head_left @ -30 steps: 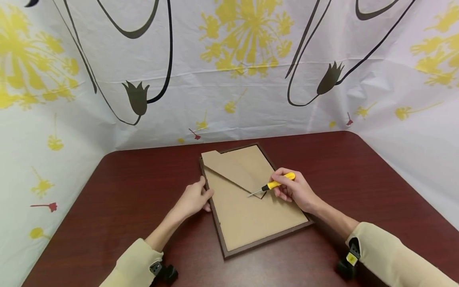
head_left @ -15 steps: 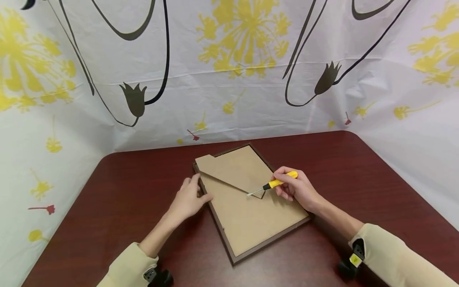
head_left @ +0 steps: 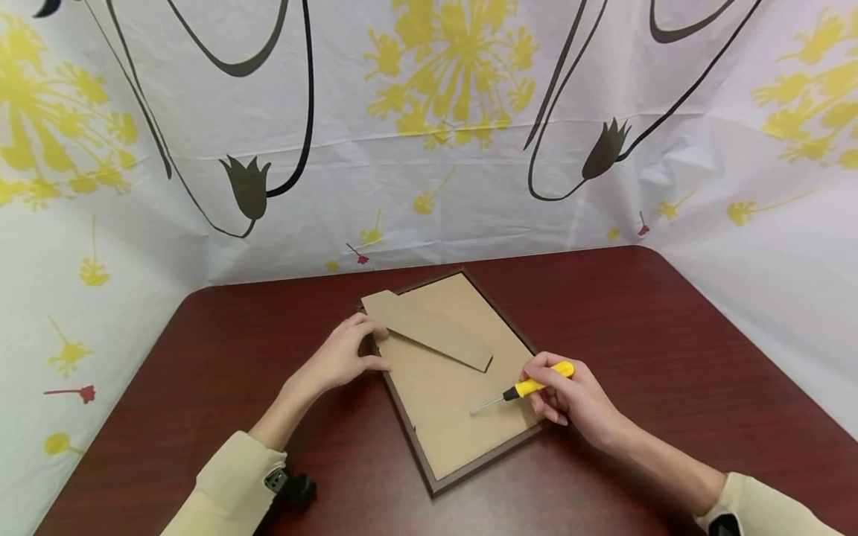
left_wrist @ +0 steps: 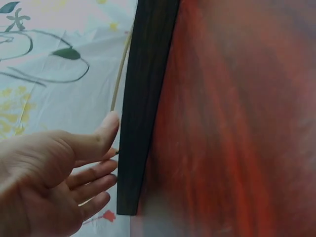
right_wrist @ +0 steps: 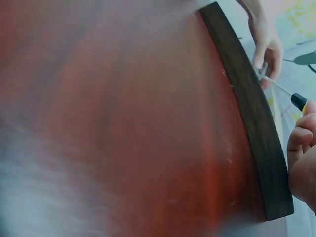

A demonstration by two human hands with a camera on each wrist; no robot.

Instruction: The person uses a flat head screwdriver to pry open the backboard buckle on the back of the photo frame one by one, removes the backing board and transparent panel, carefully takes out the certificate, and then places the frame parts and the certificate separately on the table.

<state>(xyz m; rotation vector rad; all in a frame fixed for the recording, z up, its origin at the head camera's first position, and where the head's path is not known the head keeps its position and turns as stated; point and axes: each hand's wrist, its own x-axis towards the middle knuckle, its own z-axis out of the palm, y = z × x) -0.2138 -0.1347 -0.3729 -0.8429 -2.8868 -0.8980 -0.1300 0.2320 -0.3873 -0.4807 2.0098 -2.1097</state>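
Note:
A dark-rimmed picture frame (head_left: 485,459) lies back up, with a tan backing board (head_left: 442,409) inside. Across its upper part sits a tan easel flap (head_left: 429,324), its lower end cut at an angle. My left hand (head_left: 338,357) is at the frame's upper left edge, thumb and fingers loosely spread; in the left wrist view the fingers (left_wrist: 94,173) look relaxed beside the dark rim. A yellow screwdriver (head_left: 561,369) with a black collar is gripped by my right hand (head_left: 576,402). Its metal tip points left, close over the lower part of the board.
The frame rests on a dark red wooden table (head_left: 268,327). A white patterned sheet (head_left: 402,149) hangs behind the table and along both sides. A black wrist device (head_left: 295,487) is strapped by the left sleeve.
The frame has turned slightly on the table. My left hand has moved up along its left edge. My right hand has carried the screwdriver nearer to me, away from the flap's end.

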